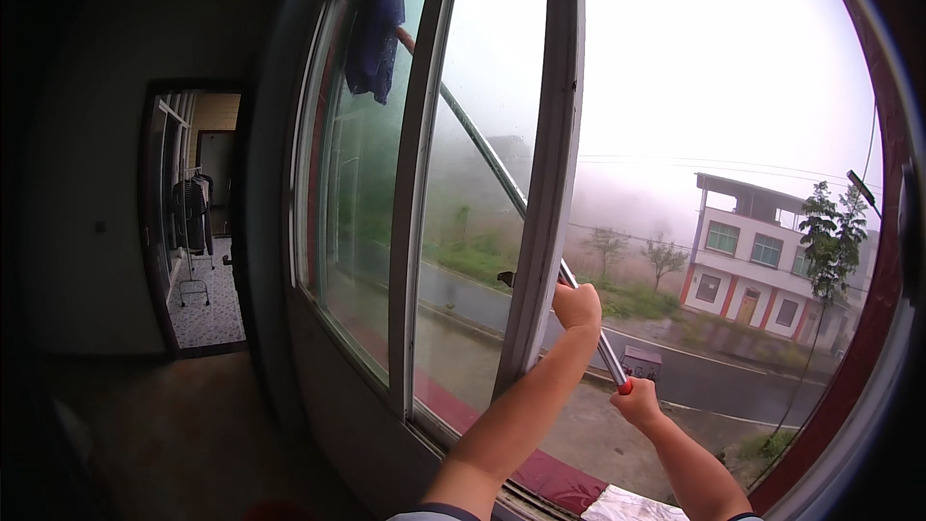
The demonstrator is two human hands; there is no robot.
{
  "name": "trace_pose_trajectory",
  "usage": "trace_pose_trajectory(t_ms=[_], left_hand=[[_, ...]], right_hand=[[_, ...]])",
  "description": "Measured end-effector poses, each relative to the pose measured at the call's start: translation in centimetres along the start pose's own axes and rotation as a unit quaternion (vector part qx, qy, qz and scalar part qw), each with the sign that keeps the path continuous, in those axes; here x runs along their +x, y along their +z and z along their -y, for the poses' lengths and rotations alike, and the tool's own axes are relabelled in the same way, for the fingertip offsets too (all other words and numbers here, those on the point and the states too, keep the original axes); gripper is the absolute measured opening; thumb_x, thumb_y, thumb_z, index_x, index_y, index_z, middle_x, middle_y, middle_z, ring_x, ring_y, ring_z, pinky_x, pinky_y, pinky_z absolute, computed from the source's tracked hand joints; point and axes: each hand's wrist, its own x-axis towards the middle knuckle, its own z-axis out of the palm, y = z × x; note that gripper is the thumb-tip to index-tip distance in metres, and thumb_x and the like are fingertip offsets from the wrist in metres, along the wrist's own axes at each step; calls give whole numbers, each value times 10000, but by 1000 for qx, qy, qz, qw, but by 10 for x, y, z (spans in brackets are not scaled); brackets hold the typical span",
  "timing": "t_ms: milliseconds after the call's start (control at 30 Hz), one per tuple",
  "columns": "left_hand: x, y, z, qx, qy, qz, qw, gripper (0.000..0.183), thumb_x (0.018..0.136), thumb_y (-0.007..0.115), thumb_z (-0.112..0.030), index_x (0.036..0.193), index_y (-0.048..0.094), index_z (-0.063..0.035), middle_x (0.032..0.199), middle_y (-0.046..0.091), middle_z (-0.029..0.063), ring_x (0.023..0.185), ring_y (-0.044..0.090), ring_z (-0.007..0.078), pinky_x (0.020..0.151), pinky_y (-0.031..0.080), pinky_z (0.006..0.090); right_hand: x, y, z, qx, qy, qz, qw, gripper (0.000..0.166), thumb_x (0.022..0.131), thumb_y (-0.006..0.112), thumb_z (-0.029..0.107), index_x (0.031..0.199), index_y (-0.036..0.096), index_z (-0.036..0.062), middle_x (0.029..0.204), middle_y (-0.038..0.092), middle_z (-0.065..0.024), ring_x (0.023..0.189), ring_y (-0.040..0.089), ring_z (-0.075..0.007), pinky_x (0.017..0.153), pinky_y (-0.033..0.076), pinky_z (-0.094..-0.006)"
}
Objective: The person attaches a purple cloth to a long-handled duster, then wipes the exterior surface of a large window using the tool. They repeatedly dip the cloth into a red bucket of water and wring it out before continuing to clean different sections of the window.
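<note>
My left hand (579, 306) is closed around the metal pole (486, 150) of a mop, just outside the open part of a sliding window. Farther down, my right hand (638, 400) grips the pole's red end (625, 386). The pole slants up and left behind the window frame (553, 159). At its upper end a dark purple cloth mop head (375, 40) lies against or close to the outer side of the left glass pane (362, 181); exact contact cannot be told. Part of the pole is hidden by the frame bars.
The window track (434, 438) runs below my forearms. A white cloth or sheet (629, 505) lies on the red sill (561, 481). Outside are a road, a white building (756, 253) and a small vehicle (641, 363). A doorway with a clothes rack (194, 231) stands at left.
</note>
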Motion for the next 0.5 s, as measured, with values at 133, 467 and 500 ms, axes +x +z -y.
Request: trace_pose_trajectory(t_ms=[133,467,500], left_hand=[[-30,4,51,26,-91,114,989,254,683,507,-14,928,470,42,845,567,187,726,573,312,657,452,375],[-143,-34,107,49,-161,292,941,352,694,629,-26,976,423,16,773,591,93,705,622,190,627,506,292],[-152,-35,103,35,-173,315,933,363,697,640,-31,983,421,14,774,594,88,717,624,187,642,508,289]], right_hand=[[-26,-7,-59,7,21,24,999,176,615,629,149,627,548,-7,514,498,-140,459,436,-209,508,417,-330],[-118,-17,-153,-64,51,-36,996,212,601,642,154,562,487,14,475,436,-136,434,392,-207,472,391,-330],[-128,-22,-155,-71,54,-45,995,204,604,635,148,565,487,14,476,437,-138,433,396,-216,473,392,-333]])
